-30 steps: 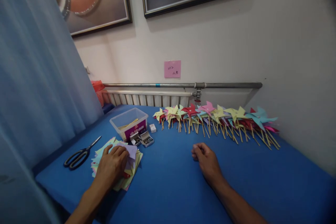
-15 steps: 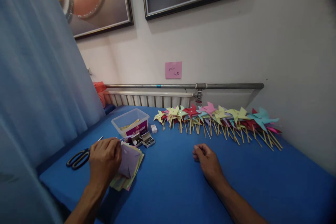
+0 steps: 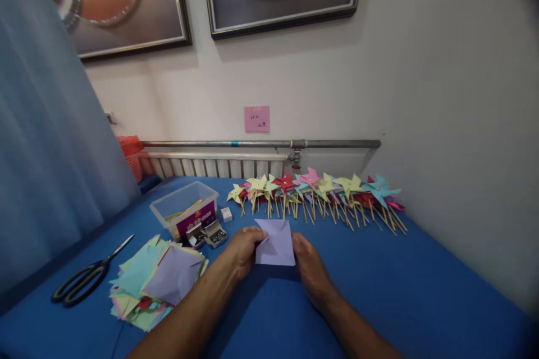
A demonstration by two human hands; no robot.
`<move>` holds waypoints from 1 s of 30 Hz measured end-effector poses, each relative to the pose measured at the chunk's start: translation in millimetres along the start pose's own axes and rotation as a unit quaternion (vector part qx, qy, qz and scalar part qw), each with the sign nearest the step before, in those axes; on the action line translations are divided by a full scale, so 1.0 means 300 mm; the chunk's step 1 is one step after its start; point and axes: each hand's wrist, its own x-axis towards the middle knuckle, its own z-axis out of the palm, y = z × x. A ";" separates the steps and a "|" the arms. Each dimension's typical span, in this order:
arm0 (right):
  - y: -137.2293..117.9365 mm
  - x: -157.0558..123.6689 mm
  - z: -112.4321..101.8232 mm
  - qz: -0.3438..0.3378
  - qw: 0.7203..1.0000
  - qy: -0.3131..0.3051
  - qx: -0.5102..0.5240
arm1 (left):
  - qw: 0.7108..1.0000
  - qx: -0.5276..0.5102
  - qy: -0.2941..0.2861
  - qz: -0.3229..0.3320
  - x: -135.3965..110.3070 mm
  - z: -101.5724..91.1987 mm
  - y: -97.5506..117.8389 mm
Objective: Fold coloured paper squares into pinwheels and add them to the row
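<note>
A square of purple paper with slits running in from its corners is held up over the blue table. My left hand pinches its left edge, thumb on the front. At the right edge, my right hand grips the same sheet, its fingers partly hidden behind. To the left lies a loose pile of coloured paper squares, a purple one on top. Two small open boxes of metal pins stand behind my left forearm.
Black-handled scissors lie at the left. A clear plastic tub holds thin wooden sticks, with a small white box beside it. Many finished paper pinwheels lie in a row along the wall. A blue curtain hangs at the left.
My left hand has moved right from the pile, bringing a purple square in front of me. My right hand has come in to hold its other edge. The view has shifted right.
</note>
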 end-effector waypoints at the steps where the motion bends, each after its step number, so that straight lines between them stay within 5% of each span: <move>1: 0.000 0.003 -0.007 -0.001 1.000 0.005 0.013 | 1.000 0.008 -0.004 -0.009 0.024 0.017 -0.018; 10: 0.046 0.038 -0.049 0.058 0.993 0.105 0.007 | 0.997 -0.044 -0.061 -0.018 0.068 0.013 -0.130; 15: 0.045 0.037 -0.046 0.070 0.986 0.140 0.062 | 0.998 -0.045 -0.031 0.043 0.055 0.022 -0.141; 30: -0.040 0.007 -0.016 0.120 0.987 0.036 0.100 | 0.998 0.015 -0.018 0.064 0.070 0.019 -0.147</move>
